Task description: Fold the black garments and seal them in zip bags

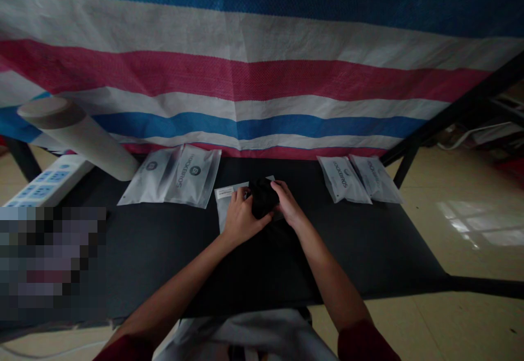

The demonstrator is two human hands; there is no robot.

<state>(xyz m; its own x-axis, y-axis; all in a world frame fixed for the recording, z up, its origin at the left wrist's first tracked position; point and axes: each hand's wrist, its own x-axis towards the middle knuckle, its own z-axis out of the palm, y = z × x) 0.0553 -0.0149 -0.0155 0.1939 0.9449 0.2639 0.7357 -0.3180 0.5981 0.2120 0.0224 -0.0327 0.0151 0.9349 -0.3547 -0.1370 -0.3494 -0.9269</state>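
Observation:
Both hands meet over the middle of the dark surface, around a soft, dark black item that looks like folded fabric; its exact kind cannot be made out. My left hand grips its left side, fingers curled and thumb along the near edge. On the other side my right hand pinches it, thumb near the top and fingers partly hidden. A pale plastic bag with a white label lies flat under the hands, partly covered by them and the black item.
Printed frosted bags lie at the back left and back right of the black table. A pale bottle leans beside a white box. Striped tarp hangs behind. A blurred patch covers the left front.

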